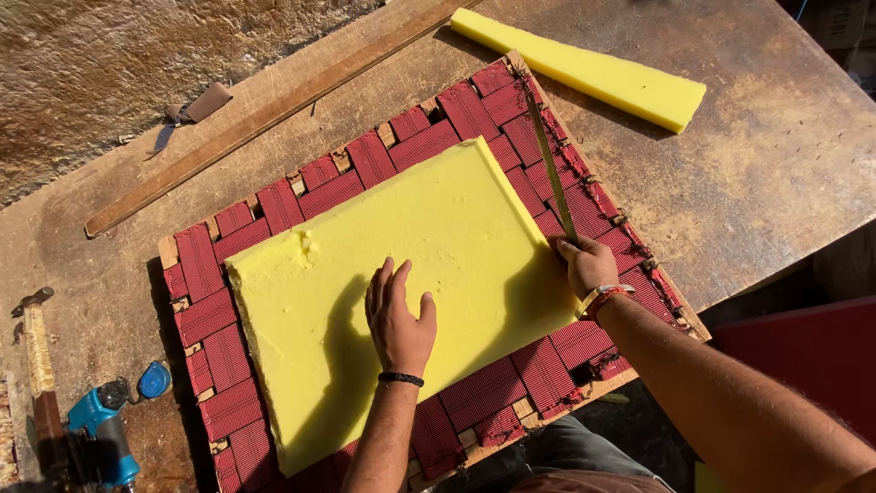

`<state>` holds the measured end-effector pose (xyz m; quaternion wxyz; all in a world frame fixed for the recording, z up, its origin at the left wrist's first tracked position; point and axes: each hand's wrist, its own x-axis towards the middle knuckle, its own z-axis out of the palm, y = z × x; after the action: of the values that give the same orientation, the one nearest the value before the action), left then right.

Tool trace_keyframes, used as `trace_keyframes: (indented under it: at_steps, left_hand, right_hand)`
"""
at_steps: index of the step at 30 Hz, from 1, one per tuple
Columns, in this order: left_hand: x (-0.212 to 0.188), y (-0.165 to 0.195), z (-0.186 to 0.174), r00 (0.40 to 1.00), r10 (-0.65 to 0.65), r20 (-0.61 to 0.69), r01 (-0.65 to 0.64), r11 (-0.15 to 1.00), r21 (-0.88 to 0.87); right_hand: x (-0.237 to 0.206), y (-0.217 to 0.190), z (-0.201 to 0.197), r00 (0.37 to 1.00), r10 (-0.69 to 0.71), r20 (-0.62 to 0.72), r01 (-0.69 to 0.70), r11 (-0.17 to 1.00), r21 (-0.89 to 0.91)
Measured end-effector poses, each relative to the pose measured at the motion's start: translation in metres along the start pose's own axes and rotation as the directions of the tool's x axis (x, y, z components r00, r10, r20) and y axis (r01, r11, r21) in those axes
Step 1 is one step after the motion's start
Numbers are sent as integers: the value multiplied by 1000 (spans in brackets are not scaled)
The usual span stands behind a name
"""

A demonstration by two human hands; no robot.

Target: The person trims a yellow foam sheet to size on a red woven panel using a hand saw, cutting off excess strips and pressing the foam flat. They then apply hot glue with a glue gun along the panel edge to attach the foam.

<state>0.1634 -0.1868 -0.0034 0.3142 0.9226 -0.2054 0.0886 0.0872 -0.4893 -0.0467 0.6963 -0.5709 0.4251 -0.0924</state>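
Trimming the yellow foam sheet [401,274] at its 3 o'clock edge, the right hand [589,265] has its fingers clenched on a long blade [550,164] while the left hand [399,319] presses flat with fingers released, and the next stroke seems to need steady pressure along that edge.

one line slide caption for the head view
Left hand flat on yellow foam sheet over red webbed frame; right hand holds long blade at its edge.

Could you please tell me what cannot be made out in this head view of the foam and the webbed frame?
- Blade handle: hidden inside the right hand; only the long blade shows.
- Webbed frame: its middle lies under the yellow foam sheet; its near corner is cut off by the bottom edge.
- Foam under the left hand: covered by the palm.
- Blue tool: cut off at the picture's lower left.
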Motion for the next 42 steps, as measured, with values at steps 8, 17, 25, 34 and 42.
trace_keyframes:
  at_steps: [8,17,25,34,42]
  left_hand:
    - [30,60,79,955,-12,297,-116,905,410]
    - [28,69,91,950,-54,308,-106,872,478]
    - [31,43,52,941,-98,323,193,941,-279]
    - [-52,-39,-51,917,-395,-52,390,917,-79]
    - [-121,-130,-101,903,-418,98,365,868,337]
  right_hand:
    - [55,-51,-119,915,-167,-367,-105,780,-617]
    - [86,-98,-161,817,-485,-310,-36,495,-868]
    - [29,-76,-66,900,-435,7,309,628,-715]
    - [-51,-43,63,478,-544,689,878,313,-362]
    - [-118,-27,193,472,135,871,877,26,-480]
